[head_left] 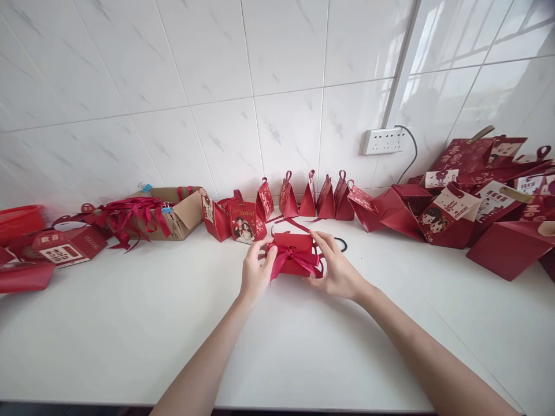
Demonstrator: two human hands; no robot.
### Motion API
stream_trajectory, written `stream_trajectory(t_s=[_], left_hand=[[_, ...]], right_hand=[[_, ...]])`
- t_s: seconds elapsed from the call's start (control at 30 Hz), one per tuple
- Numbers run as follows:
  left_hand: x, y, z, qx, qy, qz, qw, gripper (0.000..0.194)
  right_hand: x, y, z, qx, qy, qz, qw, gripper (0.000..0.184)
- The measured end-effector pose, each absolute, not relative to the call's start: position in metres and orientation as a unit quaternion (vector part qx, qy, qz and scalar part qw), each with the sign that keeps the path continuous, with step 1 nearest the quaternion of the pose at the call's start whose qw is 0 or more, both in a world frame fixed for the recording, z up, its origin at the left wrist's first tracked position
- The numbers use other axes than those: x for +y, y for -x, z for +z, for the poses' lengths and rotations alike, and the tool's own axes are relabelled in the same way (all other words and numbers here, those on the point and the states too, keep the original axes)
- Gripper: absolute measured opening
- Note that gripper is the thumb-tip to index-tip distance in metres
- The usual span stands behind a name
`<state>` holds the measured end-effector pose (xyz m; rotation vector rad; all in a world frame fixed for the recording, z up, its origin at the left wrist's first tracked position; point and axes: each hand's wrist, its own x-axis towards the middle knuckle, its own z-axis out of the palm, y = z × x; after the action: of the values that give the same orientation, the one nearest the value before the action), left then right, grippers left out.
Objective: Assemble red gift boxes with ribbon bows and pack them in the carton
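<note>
Between my two hands is a small red gift box (293, 241), with a shiny ribbon bow (295, 260) across its front. My left hand (256, 268) grips the box's left side, thumb towards the bow. On the right side, the fingers of my right hand (336, 268) curl around the box's edge. Its underside and back are hidden. A dark cord loop (342, 244) lies just behind my right hand. Close behind the box stands a red box printed with a couple (247, 222).
Several small triangular red boxes (309, 199) line the tiled wall. A cardboard box (173, 222) draped with red ribbons (136, 216) stands at the left, near a red basin (21, 222). Many red gift boxes (451, 214) are heaped at the right, below a white power strip (385, 141).
</note>
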<state>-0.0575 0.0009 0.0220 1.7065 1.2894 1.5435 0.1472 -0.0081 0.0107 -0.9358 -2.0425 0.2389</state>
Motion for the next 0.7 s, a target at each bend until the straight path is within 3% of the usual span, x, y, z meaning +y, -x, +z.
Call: stream_trajectory(t_s=[0.13, 0.37, 0.5, 0.7], left_hand=[[0.000, 0.058, 0.022, 0.494, -0.643, 0.560, 0.170, 0.019], [-0.010, 0.048, 0.017, 0.279, -0.772, 0.549, -0.158, 0.005], [-0.014, 0.045, 0.015, 0.209, -0.803, 0.524, -0.193, 0.015], [-0.015, 0.047, 0.018, 0.195, -0.806, 0.520, -0.204, 0.015]], right_hand=[[-0.004, -0.147, 0.005, -0.817, 0.386, 0.062, 0.425, 0.094], [-0.007, -0.143, 0.002, -0.804, 0.390, 0.047, 0.447, 0.091], [-0.009, -0.142, 0.002, -0.799, 0.371, 0.065, 0.469, 0.087], [-0.011, -0.141, 0.003, -0.792, 0.363, 0.083, 0.484, 0.085]])
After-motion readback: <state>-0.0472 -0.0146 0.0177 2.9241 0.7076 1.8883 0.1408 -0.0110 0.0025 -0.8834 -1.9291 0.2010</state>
